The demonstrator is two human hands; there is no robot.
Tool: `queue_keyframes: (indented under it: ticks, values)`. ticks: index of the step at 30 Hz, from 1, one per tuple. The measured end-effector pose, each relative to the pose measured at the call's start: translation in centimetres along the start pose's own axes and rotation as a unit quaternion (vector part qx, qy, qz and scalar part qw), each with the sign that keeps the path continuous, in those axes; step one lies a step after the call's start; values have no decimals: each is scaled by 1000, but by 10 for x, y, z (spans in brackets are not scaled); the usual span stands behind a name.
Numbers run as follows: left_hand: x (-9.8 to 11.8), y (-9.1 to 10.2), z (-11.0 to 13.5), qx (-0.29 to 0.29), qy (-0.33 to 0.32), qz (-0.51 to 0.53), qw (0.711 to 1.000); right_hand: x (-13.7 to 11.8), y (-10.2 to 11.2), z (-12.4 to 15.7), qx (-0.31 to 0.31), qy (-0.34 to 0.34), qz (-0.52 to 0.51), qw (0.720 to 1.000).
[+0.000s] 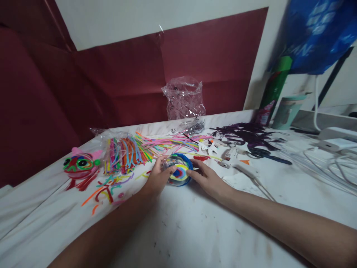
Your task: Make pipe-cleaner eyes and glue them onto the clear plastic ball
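Near the middle of the table, both hands hold a round craft piece [181, 179] with a blue rim and an eye-like pattern of yellow, red and blue rings. My left hand [160, 174] grips its left side, the thumb lying over its face. On the right edge, my right hand [205, 175] has its thumb and fingers closed around the rim. The piece's underside is hidden. Close to the right hand lie a white glue gun [242, 166] and a small red piece [201, 158].
A pink-eared pipe-cleaner face [80, 163] lies at left, beside bagged coloured pipe cleaners [124, 154] and loose offcuts [106, 191]. Dark purple strands [248, 134], scissors [260, 152] and white cables [320, 167] are at right. A clear bag [185, 100] and green cup [288, 111] stand behind.
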State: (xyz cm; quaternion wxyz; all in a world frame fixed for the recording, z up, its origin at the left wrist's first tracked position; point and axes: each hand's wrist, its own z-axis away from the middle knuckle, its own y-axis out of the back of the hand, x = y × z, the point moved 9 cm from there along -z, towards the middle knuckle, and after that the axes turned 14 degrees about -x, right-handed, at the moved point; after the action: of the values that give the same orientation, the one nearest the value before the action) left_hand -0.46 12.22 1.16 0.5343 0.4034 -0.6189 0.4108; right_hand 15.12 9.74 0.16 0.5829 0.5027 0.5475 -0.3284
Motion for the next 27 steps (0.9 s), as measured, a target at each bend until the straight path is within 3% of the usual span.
queue_keyframes:
  ticks: [27]
  values:
    - [-2,6,-3,13,0,3,1000,8,3,-4,-5,-10,-10,1000]
